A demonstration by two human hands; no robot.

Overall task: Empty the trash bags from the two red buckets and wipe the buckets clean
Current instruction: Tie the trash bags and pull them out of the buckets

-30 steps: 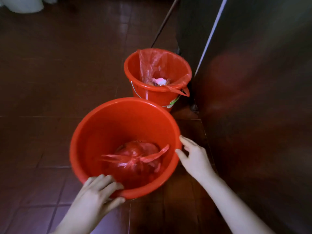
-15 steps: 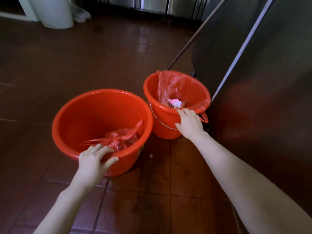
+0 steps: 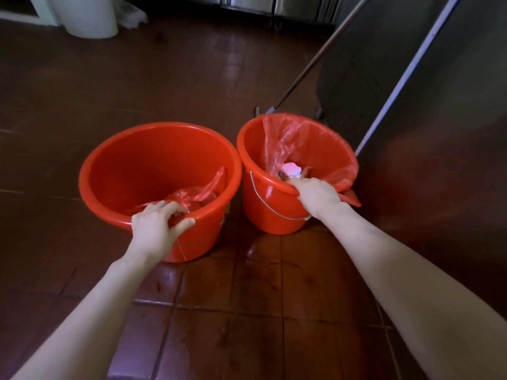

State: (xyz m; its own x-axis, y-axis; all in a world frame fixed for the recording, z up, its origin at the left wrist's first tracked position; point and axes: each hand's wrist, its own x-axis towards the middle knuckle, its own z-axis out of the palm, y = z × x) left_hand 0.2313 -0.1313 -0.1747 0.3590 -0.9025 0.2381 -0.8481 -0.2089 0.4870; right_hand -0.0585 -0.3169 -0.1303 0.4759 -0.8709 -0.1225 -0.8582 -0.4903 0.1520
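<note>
Two glossy red plastic buckets stand upright side by side on the brown tiled floor [image 3: 247, 283], mouths facing up and rims almost touching, close to the floor's right edge, where a steel cabinet [image 3: 439, 119] rises.

The larger bucket [image 3: 148, 160] is on the left. At its bottom lies a tied bag [image 3: 192, 193] of translucent red plastic, slumped low, with one loose tail pointing up toward the far right wall. The left hand [image 3: 156, 224] grasps this bucket's near rim, fingers curled inside and thumb pressed on the outside.

The smaller bucket [image 3: 263, 215] has a thin wire bail [image 3: 264, 200] hanging down its near side. A red liner bag [image 3: 304, 141] is folded over its rim and sags on the far left. Inside rests a pink-and-white scrap [image 3: 292, 169]; other contents are too dim to tell. The right hand [image 3: 318, 196] clasps the near rim, fingers hooked inside.

A wet patch [image 3: 251, 252] shines on the tiles in front of the buckets. A pole [image 3: 315, 58] slants up from behind the smaller bucket. A white bin [image 3: 87, 17] stands at the floor's far left corner.
</note>
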